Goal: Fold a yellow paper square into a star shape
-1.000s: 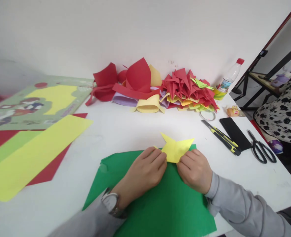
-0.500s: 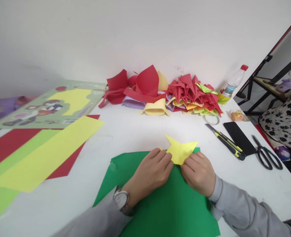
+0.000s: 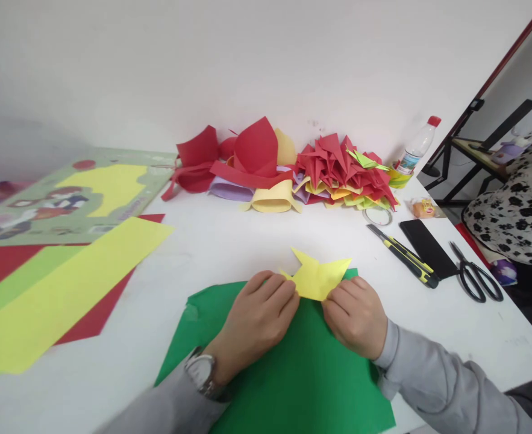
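Observation:
A small yellow folded paper (image 3: pixel 319 278) with pointed flaps is held between my two hands. My left hand (image 3: pixel 261 316), with a watch on its wrist, is closed on the paper's left side. Closed on its lower right side is my right hand (image 3: pixel 356 314). The fingertips of both hands are tucked under and hidden. Beneath the hands lies a large green sheet (image 3: pixel 288 374) on the white table.
Yellow, red and light green paper strips (image 3: pixel 71 295) lie at left. Red folded pieces (image 3: pixel 333 163) and rolled paper shapes (image 3: pixel 272 196) line the wall. A utility knife (image 3: pixel 403 258), black phone-like slab (image 3: pixel 428 247), scissors (image 3: pixel 476 277) and bottle (image 3: pixel 417 147) are at right. Someone in patterned clothing (image 3: pixel 514 205) is beyond.
The view has shifted a little, so most things sit further left. My left hand has moved slightly away from my right, showing more of the yellow paper's left side.

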Available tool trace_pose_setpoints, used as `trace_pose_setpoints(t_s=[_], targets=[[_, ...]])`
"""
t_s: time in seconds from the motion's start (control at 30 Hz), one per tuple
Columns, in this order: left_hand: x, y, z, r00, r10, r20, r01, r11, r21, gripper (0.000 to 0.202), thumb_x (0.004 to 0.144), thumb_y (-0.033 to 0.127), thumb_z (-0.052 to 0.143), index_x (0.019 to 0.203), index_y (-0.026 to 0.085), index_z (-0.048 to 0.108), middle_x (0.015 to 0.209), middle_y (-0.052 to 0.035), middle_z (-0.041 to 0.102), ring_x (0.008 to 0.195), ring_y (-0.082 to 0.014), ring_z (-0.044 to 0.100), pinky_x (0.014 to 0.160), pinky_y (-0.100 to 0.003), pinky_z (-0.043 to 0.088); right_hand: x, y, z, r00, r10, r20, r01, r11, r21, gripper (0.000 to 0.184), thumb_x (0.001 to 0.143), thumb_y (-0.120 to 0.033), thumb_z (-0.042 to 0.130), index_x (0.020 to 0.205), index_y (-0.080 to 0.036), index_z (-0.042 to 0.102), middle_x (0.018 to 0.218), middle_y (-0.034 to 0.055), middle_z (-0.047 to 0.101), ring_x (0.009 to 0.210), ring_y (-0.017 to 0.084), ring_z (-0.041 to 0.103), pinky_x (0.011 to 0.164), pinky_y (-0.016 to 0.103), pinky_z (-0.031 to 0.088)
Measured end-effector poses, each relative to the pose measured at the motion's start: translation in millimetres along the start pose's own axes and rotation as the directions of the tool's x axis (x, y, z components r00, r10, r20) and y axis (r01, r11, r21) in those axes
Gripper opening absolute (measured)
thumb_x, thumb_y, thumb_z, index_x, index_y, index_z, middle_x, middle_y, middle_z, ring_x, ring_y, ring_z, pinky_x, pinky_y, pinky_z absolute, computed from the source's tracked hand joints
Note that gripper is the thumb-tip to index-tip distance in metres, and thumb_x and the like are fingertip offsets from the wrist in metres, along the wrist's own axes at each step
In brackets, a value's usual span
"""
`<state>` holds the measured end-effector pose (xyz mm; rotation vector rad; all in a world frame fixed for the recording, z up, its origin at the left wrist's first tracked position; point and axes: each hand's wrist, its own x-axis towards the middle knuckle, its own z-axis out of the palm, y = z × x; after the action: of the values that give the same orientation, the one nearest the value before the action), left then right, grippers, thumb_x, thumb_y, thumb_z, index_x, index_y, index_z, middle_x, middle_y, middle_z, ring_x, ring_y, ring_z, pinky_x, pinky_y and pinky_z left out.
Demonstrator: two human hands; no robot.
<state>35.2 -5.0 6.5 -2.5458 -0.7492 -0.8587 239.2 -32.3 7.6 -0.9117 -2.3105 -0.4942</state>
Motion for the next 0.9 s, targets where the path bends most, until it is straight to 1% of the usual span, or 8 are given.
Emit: trace_pose_setpoints(t_s=[0.3,0.4,0.5,0.57,0.63,0.7,0.8,0.9], targets=[[3,-5,-8.4,0.994,-0.002,-0.110,-0.002,0.999,-0.035,0.022,0.091,0.008,0.055,0.073,0.021,0.052,0.064,0.0015,0.055,0.065,-0.0170,0.051,0.069,-0.033,0.046,-2,1,0,0.999,0.010,-0.053,-0.011,1.000,-0.025,0.038,0.091,-0.004,0.050,0.056,-0.017,0.052,0.059,0.0010,0.046,0.061,0.015,0.036,0.058,0.033,0.024],[1,-7,-8.1,0.980,-0.124,-0.154,0.113,0.990,-0.081,0.026,0.090,0.016,0.063,0.071,0.022,0.046,0.065,0.0024,0.054,0.062,-0.0160,0.049,0.061,-0.032,0.043,0,4,-4,0.998,-0.015,-0.067,0.012,0.999,-0.047,0.037,0.091,-0.004,0.050,0.056,-0.017,0.053,0.060,0.0013,0.046,0.062,0.015,0.038,0.059,0.033,0.025],[-3,-7,-5.5,0.935,-0.309,-0.173,0.275,0.941,-0.197,0.028,0.091,0.030,0.063,0.072,0.023,0.044,0.069,0.0013,0.055,0.064,-0.0163,0.052,0.059,-0.032,0.044,0,7,-7,0.997,-0.019,-0.070,0.015,0.998,-0.058,0.037,0.090,-0.003,0.052,0.056,-0.017,0.053,0.060,0.0016,0.047,0.062,0.015,0.039,0.059,0.033,0.025],[-5,-6,-2.6,0.890,-0.435,-0.137,0.375,0.870,-0.319,0.028,0.091,0.039,0.062,0.075,0.023,0.045,0.075,-0.0003,0.058,0.069,-0.0171,0.058,0.062,-0.032,0.048,-1,7,-6,0.997,-0.024,-0.068,0.021,0.999,-0.049,0.036,0.089,-0.003,0.053,0.056,-0.017,0.053,0.060,0.0019,0.047,0.063,0.016,0.040,0.059,0.033,0.026],[-7,-7,1.3,0.837,-0.545,-0.049,0.483,0.779,-0.401,0.024,0.090,0.043,0.061,0.084,0.023,0.050,0.082,-0.0019,0.062,0.074,-0.0177,0.062,0.064,-0.032,0.053,-2,8,-3,0.998,-0.038,-0.042,0.036,0.999,-0.032,0.036,0.090,-0.004,0.053,0.056,-0.017,0.054,0.061,0.0019,0.048,0.064,0.016,0.041,0.060,0.032,0.027],[-10,-9,6.2,0.804,-0.592,0.060,0.558,0.716,-0.420,0.025,0.089,0.043,0.062,0.098,0.022,0.054,0.088,-0.0028,0.066,0.074,-0.0177,0.066,0.063,-0.032,0.056,-4,8,1,0.999,-0.052,-0.004,0.052,0.999,-0.010,0.035,0.091,-0.005,0.053,0.058,-0.017,0.055,0.061,0.0016,0.048,0.066,0.016,0.042,0.061,0.032,0.028],[-16,-14,13.1,0.814,-0.554,0.175,0.570,0.703,-0.426,0.028,0.086,0.039,0.064,0.107,0.021,0.056,0.093,-0.0037,0.070,0.078,-0.0188,0.069,0.067,-0.033,0.059,-7,9,7,0.997,-0.046,0.054,0.044,0.998,0.045,0.032,0.091,-0.004,0.052,0.062,-0.016,0.058,0.064,0.0021,0.052,0.067,0.016,0.044,0.062,0.031,0.029],[-21,-16,15.8,0.840,-0.506,0.199,0.539,0.731,-0.418,0.024,0.084,0.034,0.065,0.104,0.022,0.058,0.093,-0.0040,0.071,0.084,-0.0216,0.069,0.072,-0.036,0.059,-10,12,7,0.991,-0.004,0.133,-0.014,0.992,0.129,0.028,0.094,-0.013,0.054,0.066,-0.016,0.061,0.073,0.0047,0.059,0.074,0.017,0.049,0.066,0.032,0.034]])
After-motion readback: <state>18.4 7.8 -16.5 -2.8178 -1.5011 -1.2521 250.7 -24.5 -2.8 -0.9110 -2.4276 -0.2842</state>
